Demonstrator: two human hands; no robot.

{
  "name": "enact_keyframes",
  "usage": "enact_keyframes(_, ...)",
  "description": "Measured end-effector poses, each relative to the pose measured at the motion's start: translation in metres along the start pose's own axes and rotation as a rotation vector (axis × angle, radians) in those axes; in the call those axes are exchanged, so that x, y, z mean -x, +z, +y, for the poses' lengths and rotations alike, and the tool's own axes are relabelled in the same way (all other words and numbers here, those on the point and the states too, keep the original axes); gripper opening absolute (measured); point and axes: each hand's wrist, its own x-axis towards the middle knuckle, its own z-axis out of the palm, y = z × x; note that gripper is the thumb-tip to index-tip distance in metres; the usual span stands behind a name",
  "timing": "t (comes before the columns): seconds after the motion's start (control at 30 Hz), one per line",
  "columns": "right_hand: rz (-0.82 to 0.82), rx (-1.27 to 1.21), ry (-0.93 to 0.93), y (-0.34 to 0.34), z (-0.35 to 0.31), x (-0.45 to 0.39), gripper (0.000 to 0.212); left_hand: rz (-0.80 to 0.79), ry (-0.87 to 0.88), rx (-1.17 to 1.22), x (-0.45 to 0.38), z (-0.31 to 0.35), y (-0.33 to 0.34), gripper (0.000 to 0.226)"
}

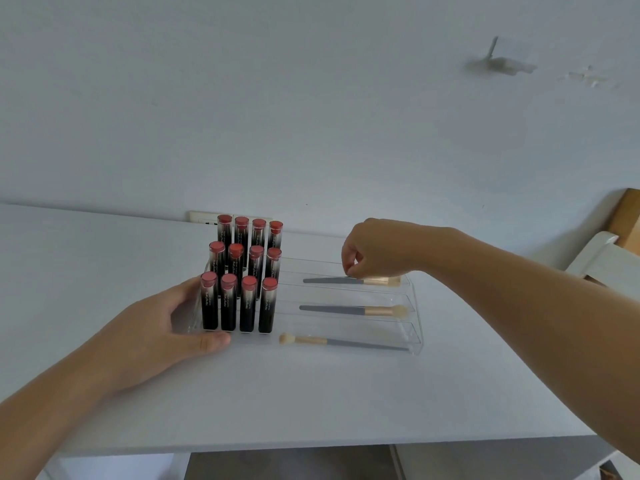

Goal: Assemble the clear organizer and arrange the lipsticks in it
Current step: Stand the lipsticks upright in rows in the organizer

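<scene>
Pinching back brush [349, 280], lying crosswise, with right hand [374, 249]; left hand [166, 327] gripping organizer [414, 308] beside 12 lipsticks [244, 271].

This looks like a room in a home, with me at a plain white table [311, 393] pushed against a bare white wall [277, 98]. Beyond my left hand [166, 327] a wall socket [201, 218] sits just above the tabletop. Past my right hand [374, 251] the paint is scuffed and patched [502, 64], and beyond my right forearm stands a cardboard box [623, 220].
</scene>
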Motion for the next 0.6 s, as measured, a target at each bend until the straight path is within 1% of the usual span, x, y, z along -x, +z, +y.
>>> enact_keyframes(0.1, -0.004, 0.044, 0.019, -0.002, 0.001, 0.002, 0.015, 0.003, -0.002, -0.006, 0.0, -0.001, 0.0, 0.101)
enact_keyframes(0.17, 0.071, 0.052, 0.006, -0.005, 0.0, 0.009, 0.013, 0.007, -0.006, -0.001, 0.0, -0.002, 0.0, 0.104)
enact_keyframes(0.23, 0.159, -0.038, -0.027, -0.007, -0.004, 0.02, 0.011, 0.012, -0.005, 0.003, 0.0, -0.002, 0.001, 0.104)
enact_keyframes(0.27, 0.162, -0.128, -0.054, -0.006, -0.008, 0.027, 0.012, 0.013, -0.005, 0.005, -0.001, -0.002, 0.001, 0.103)
enact_keyframes(0.33, 0.077, -0.295, -0.109, -0.001, -0.021, 0.041, 0.012, 0.008, -0.007, 0.012, -0.001, -0.003, 0.001, 0.1)
enact_keyframes(0.37, 0.014, -0.326, -0.122, 0.005, -0.028, 0.045, 0.009, 0.006, -0.008, 0.012, -0.001, -0.003, 0.001, 0.1)
enact_keyframes(0.4, -0.035, -0.314, -0.129, 0.012, -0.033, 0.047, 0.007, 0.007, -0.009, 0.01, -0.001, -0.003, 0.001, 0.1)
enact_keyframes(0.47, -0.08, -0.231, -0.128, 0.026, -0.042, 0.046, 0.018, 0.007, -0.01, 0.001, -0.001, -0.002, 0.001, 0.102)
enact_keyframes(0.53, -0.094, -0.187, -0.095, 0.035, -0.047, 0.041, 0.029, 0.003, -0.017, 0.0, -0.001, -0.002, 0.001, 0.1)
enact_keyframes(0.6, -0.094, -0.17, -0.067, 0.04, -0.053, 0.037, 0.033, 0.003, -0.028, 0.003, -0.001, -0.002, 0.001, 0.099)
